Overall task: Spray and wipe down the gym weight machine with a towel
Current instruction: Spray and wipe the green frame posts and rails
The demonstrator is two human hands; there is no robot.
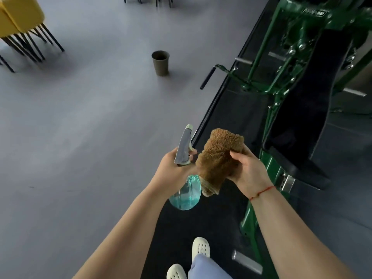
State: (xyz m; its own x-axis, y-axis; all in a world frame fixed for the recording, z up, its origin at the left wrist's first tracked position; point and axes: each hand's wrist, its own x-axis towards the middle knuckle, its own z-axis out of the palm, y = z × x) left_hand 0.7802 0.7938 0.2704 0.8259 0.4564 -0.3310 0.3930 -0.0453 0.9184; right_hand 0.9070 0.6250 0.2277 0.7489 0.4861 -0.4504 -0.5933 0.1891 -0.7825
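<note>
Clogs (201, 247), white and perforated, are nearest to us at the lower edge. They stand on a black rubber floor mat (181, 228), with a pale blue trouser leg (205, 266) over one of them. A little further, we see both hands raised. The left hand (171, 170) is curled round the neck of a translucent turquoise plastic spray bottle (186, 192) with a grey trigger head, and the nozzle points away from us. Just beside it, the right hand (247, 168) grips a folded brown terry towel (219, 158), thumb on the near face. The towel overlaps the bottle in our view, and we cannot tell if they touch. A thin red string bracelet (261, 191) circles the right wrist. To the right stands the dark green steel-framed weight machine (268, 168) with its long black padded seat (302, 117); towel and bottle are held apart from it. Further away, a dark brown paper cup (161, 62) stands upright on the grey floor (80, 117). Yellow chairs with thin black legs (18, 15) fill the far left corner.
</note>
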